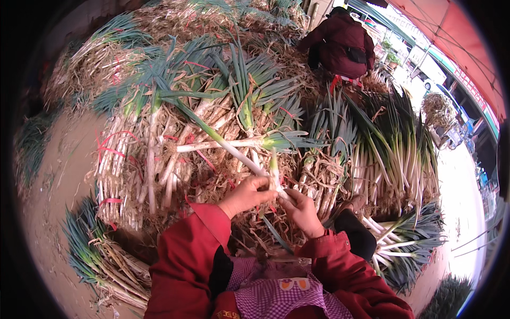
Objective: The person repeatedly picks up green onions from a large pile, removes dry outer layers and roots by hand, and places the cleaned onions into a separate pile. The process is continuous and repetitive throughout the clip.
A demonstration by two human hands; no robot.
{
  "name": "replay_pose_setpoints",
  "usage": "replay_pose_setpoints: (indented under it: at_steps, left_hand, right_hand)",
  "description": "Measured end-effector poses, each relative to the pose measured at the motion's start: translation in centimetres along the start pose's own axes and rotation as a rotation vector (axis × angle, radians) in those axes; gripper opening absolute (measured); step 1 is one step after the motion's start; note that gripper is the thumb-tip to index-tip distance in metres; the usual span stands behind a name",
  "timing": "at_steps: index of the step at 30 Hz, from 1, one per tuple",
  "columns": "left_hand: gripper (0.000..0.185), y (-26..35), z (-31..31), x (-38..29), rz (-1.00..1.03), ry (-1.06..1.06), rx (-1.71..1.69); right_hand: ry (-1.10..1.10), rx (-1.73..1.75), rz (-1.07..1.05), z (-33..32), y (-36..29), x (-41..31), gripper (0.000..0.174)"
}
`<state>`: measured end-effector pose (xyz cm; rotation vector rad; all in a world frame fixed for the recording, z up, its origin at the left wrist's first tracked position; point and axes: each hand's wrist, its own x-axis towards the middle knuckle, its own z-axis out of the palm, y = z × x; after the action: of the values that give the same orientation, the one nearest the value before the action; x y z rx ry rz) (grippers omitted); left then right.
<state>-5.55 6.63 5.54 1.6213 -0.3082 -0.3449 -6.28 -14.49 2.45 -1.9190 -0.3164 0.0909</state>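
Observation:
A long green onion (pixel 243 158) slants up and to the left from between my hands, its white stem near me and its green leaves away. My left hand (pixel 245 195) pinches the stem near its lower end. Close beside it, my right hand (pixel 302 212) grips the lower end with thumb and fingers. A loose pale outer layer with a greenish tip (pixel 273 164) stands up at the hands. Behind them, another green onion (pixel 219 144) lies crosswise on a pile of untrimmed green onions (pixel 127 171). The root end is hidden by my fingers.
Cleaner green onions (pixel 392 159) stand in a row at the right, with more white stems (pixel 392 247) below. A bundle (pixel 107 263) lies on the floor (pixel 63 159) at lower left. Red ties (pixel 113 149) cross the pile. A crouching person (pixel 342 44) is beyond it.

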Motion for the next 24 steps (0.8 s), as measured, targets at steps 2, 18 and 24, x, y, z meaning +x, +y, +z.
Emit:
replay_pose_setpoints:
  at_steps: [2, 18, 24]
  left_hand:
    - [0.025, 1.2, 3.0, -1.5, 0.147, -0.333, 0.074]
    - [0.032, -0.5, -5.5, 2.1, 0.142, 0.402, -1.352]
    - [0.034, -0.3, -9.6, 3.4, 0.203, 0.48, -1.295]
  right_hand:
    - [-0.061, 0.157, 0.08, -0.3, 0.1, 1.3, 0.033]
    - [-0.619, 0.483, 0.245, 2.1, -5.9, 2.9, 0.041]
    - [-0.427, 0.194, 0.114, -1.8, -3.4, -7.3, 0.021]
